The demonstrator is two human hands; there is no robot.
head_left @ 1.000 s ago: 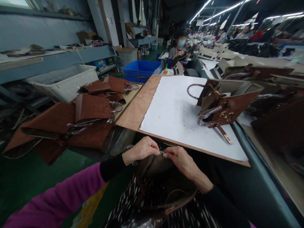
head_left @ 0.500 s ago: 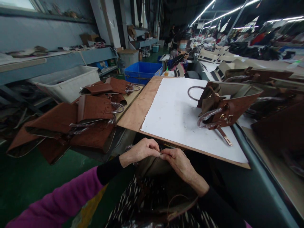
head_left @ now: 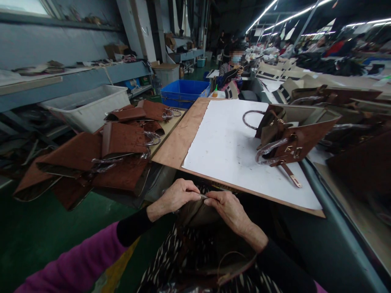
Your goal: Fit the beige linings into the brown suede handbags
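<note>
A brown handbag point(head_left: 198, 213) rests in my lap just below the near edge of the work board. My left hand point(head_left: 175, 196) and my right hand point(head_left: 227, 209) meet at its top edge, both pinched shut on the bag's rim, fingertips almost touching. What sits between the fingertips is too small to make out. A thin handle loop point(head_left: 235, 264) of the bag curves over the patterned cloth on my lap.
A wooden board with a white sheet point(head_left: 226, 142) lies ahead, with an open brown handbag point(head_left: 290, 136) on its right. A pile of brown handbags point(head_left: 106, 154) lies to the left, behind it a white tub point(head_left: 85, 106) and blue crate point(head_left: 183, 91). A seated person point(head_left: 232, 65) works beyond.
Both hands stay pinched on the bag's top edge; they have shifted only slightly, and the view has drifted a little.
</note>
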